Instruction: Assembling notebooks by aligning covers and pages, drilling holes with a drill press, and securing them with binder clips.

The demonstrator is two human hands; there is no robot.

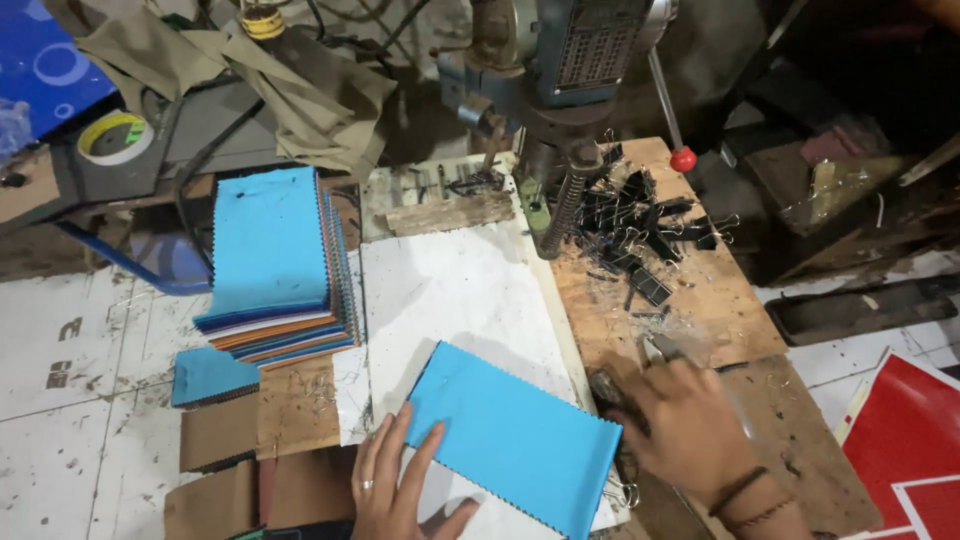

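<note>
my left hand [395, 485] lies flat and open, fingers spread, pinning the near-left corner of the blue swatch [515, 435] to the white sheet [460, 290]. the swatch lies skewed across the sheet's near end, zigzag edge toward me. my right hand [690, 425] is curled over a dark tool [612, 392] at the swatch's right edge; how firmly it is held i cannot tell. keep the left palm flat so the cloth cannot creep, and keep fingertips away from the right edge. a swatch stack [275, 265], blue on top, sits far left. binder clips [640, 230] are heaped on the bench [790, 440]. a red sign [905, 450] with white lines lies at the right; yellow tape [113, 137] upper left.
</note>
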